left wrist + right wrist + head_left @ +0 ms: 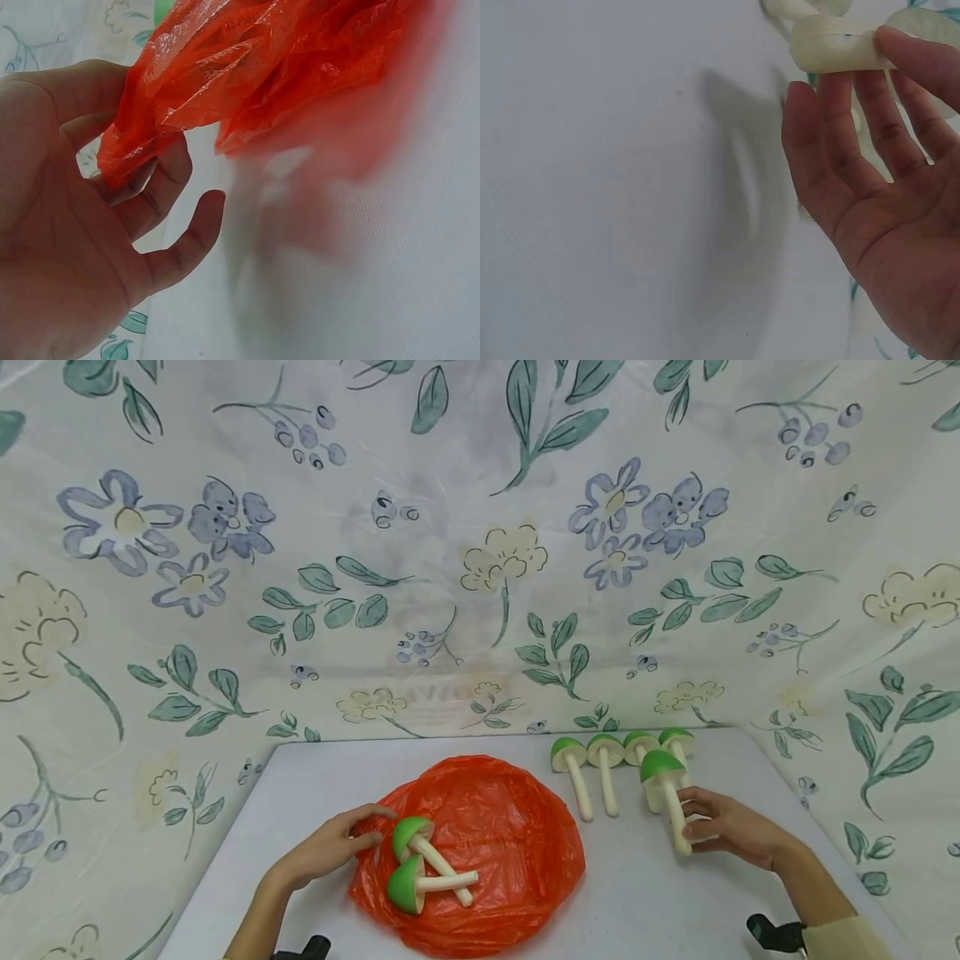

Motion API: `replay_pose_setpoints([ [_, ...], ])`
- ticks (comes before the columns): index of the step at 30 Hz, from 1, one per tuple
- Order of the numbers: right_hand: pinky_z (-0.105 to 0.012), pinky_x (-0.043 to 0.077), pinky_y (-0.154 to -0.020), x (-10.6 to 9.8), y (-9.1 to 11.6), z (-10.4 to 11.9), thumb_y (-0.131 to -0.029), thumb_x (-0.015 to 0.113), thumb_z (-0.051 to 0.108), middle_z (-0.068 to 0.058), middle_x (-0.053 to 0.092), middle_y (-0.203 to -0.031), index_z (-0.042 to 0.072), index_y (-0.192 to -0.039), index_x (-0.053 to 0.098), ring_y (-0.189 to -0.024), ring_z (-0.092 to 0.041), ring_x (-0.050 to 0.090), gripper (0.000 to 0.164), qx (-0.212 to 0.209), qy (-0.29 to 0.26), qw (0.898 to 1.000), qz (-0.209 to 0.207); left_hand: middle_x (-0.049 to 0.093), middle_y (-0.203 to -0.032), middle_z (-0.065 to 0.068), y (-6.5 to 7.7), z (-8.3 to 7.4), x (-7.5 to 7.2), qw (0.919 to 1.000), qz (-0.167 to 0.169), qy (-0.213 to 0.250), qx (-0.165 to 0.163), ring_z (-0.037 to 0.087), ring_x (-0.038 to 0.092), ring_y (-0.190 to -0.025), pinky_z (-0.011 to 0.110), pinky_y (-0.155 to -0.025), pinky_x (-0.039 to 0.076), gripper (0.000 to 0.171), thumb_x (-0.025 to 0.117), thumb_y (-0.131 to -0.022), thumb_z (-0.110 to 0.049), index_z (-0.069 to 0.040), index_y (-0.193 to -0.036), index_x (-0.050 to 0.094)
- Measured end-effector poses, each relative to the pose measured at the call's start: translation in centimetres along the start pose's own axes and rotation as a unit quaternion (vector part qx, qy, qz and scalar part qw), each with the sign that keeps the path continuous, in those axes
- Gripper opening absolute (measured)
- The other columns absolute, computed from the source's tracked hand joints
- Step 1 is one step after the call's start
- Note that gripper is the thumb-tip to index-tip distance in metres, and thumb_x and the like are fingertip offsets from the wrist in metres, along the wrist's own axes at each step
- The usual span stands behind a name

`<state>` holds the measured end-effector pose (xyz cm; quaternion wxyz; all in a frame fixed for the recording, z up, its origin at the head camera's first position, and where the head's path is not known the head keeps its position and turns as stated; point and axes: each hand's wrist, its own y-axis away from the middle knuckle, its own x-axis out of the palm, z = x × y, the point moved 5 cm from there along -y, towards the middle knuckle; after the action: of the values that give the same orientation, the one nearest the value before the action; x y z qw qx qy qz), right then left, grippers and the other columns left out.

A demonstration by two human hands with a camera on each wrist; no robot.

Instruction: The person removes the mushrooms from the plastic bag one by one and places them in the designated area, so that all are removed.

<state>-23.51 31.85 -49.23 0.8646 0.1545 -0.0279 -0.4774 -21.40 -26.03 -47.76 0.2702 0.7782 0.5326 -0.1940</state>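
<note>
My left hand (pixel 327 845) holds the left edge of a red plastic bag (pixel 517 852) spread on the table. In the left wrist view, crinkled red plastic (pixel 217 75) sits between the thumb and curled fingers. Two toy mushrooms with green caps and cream stems, an upper one (pixel 414 837) and a lower one (pixel 407 887), lie crossed on the bag's left side. My right hand (pixel 738 828) pinches another green-capped mushroom (pixel 667 789) by its stem, cap toward the back. The right wrist view shows the pale stem end (pixel 836 46) between thumb and fingertips.
Several more green-capped mushrooms (pixel 606 752) lie in a row along the back right of the white table (pixel 322 777). The held one overlaps part of that row. A flower-patterned cloth (pixel 450 527) hangs behind and at both sides of the table.
</note>
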Motion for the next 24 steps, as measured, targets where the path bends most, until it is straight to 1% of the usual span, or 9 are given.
replay_pose_setpoints([
  [4,-0.044,0.054,-0.092,1.3,-0.1,0.2,-0.097,0.06,0.008,-0.014,0.056,-0.123,-0.005,-0.142,0.036,-0.104,-0.023,0.061,0.053,-0.018,-0.009,0.999,0.032,0.056,-0.14,0.01,0.0,0.0,0.0,1.0,-0.002,0.0,-0.002,0.033,0.047,-0.125,0.059,-0.101,0.047,0.03,0.063,-0.099,-0.028,-0.022,-0.129,0.064],
  [9,-0.046,0.056,-0.09,2.9,-0.4,0.1,-0.097,0.06,0.006,-0.014,0.057,-0.121,-0.007,-0.142,0.035,-0.103,-0.025,0.062,0.053,-0.02,-0.016,0.998,0.062,0.056,-0.14,0.009,0.0,-0.1,0.1,1.0,0.002,-0.001,-0.002,0.033,0.047,-0.125,0.06,-0.102,0.046,0.03,0.062,-0.1,-0.028,-0.022,-0.129,0.063],
  [13,-0.047,0.057,-0.087,3.8,-0.6,0.2,-0.096,0.061,0.006,-0.015,0.059,-0.119,-0.011,-0.14,0.036,-0.101,-0.026,0.064,0.053,-0.022,-0.004,0.997,0.074,0.056,-0.141,0.009,0.0,-0.1,0.1,1.0,0.002,0.0,-0.003,0.033,0.047,-0.128,0.061,-0.104,0.044,0.03,0.062,-0.1,-0.029,-0.023,-0.129,0.064],
  [20,-0.047,0.059,-0.084,4.9,-0.6,0.6,-0.094,0.064,0.007,-0.013,0.06,-0.114,-0.011,-0.137,0.038,-0.098,-0.026,0.065,0.053,-0.012,0.008,0.996,0.082,0.056,-0.142,0.009,0.0,0.0,0.2,1.0,0.001,0.004,-0.005,0.035,0.046,-0.131,0.062,-0.104,0.044,0.031,0.063,-0.099,-0.029,-0.023,-0.129,0.064],
  [24,-0.046,0.06,-0.082,5.6,-0.6,0.6,-0.092,0.065,0.007,-0.013,0.061,-0.111,-0.01,-0.135,0.041,-0.097,-0.026,0.066,0.052,-0.004,0.007,0.996,0.092,0.056,-0.14,0.01,0.0,-0.2,0.1,1.0,0.004,-0.001,0.003,0.034,0.048,-0.127,0.06,-0.102,0.046,0.031,0.062,-0.1,-0.029,-0.022,-0.129,0.063],
])
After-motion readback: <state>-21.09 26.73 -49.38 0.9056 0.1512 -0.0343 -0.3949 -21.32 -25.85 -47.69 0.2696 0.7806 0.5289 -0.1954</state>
